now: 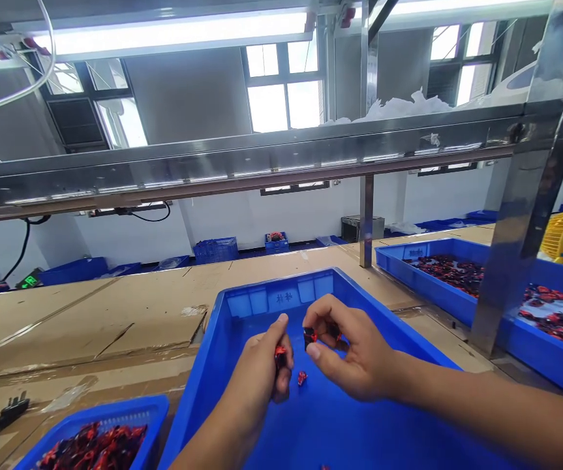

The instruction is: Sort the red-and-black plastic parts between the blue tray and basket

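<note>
Red-and-black piece (309,337): pinched between thumb and index finger of the right hand (359,359), just above the large blue tray (340,437).
Right palm: a second dark, reddish bit (338,341) shows behind the pinch; whether the curled fingers grip it or only cup it, I cannot tell.
Left fist: the left hand (259,365) is closed around a glossy red piece (280,354), fingers curled in, thumb raised; most of the piece is hidden.
Gap between the hands: narrow; they face each other without touching.
Step in hand: by my reading, small pieces are being handled one by one over the tray, with both hands loaded.
Next move: judging by the grip, it calls for a light fingertip pinch on the right and a measured loosening of the left fingers, so nothing slips.
Tray floor: one loose red piece (302,378) lies below the gap between the hands.
Small blue basket (158,412): beside the tray on the left, holding a heap of similar pieces (102,447).
Right-hand blue tray (408,277): past the metal post (511,241), with more pieces (452,274) spread inside.
Tabletop (139,320): cardboard-covered and taped.
</note>
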### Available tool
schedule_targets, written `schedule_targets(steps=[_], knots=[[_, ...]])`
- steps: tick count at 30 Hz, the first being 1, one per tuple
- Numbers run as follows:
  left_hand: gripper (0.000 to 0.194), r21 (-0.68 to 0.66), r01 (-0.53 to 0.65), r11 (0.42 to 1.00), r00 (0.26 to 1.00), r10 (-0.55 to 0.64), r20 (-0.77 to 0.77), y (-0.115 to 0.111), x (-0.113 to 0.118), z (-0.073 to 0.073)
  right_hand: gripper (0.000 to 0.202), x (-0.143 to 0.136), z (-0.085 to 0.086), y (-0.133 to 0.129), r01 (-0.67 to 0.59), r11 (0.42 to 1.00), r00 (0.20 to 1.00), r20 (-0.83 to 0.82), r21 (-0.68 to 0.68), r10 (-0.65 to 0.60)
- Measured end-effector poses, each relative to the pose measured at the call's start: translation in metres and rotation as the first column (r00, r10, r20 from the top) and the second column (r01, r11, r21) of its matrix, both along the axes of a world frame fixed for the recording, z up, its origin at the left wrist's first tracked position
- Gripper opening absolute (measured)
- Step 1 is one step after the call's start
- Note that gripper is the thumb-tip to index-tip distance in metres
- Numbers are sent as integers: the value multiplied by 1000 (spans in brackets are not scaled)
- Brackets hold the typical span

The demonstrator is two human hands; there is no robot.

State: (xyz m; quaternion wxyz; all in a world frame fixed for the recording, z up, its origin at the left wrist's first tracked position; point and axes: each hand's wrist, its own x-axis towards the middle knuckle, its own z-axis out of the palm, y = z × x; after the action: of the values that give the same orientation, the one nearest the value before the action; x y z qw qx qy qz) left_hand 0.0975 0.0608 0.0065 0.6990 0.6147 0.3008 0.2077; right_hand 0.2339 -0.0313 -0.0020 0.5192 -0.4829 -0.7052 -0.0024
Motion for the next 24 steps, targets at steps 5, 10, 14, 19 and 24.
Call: schedule_targets(steps=[5, 10, 14, 19, 24], knots=[[43, -152, 51, 987, 999, -49, 19, -3, 0, -2, 25, -5, -5, 1, -5, 1000, 986, 167, -20, 8], [51, -344, 245, 906, 963, -186, 196, -4, -1, -3, 24, -5, -3, 4, 14, 996, 967, 256, -85, 8], [51, -426, 260, 866, 928, -103, 358, -1, -2, 0, 26, -2, -1, 7, 75, 993, 973, 225, -94, -52], [41, -474, 260, 841, 906, -42, 422, 1, -3, 4, 36, -1, -2, 9, 78, 982, 981, 191, -170, -45], [29, -428, 246, 870, 888, -26, 458, 1, -3, 4, 32, 0, 3, 6, 60, 988, 970, 241, -144, -24]])
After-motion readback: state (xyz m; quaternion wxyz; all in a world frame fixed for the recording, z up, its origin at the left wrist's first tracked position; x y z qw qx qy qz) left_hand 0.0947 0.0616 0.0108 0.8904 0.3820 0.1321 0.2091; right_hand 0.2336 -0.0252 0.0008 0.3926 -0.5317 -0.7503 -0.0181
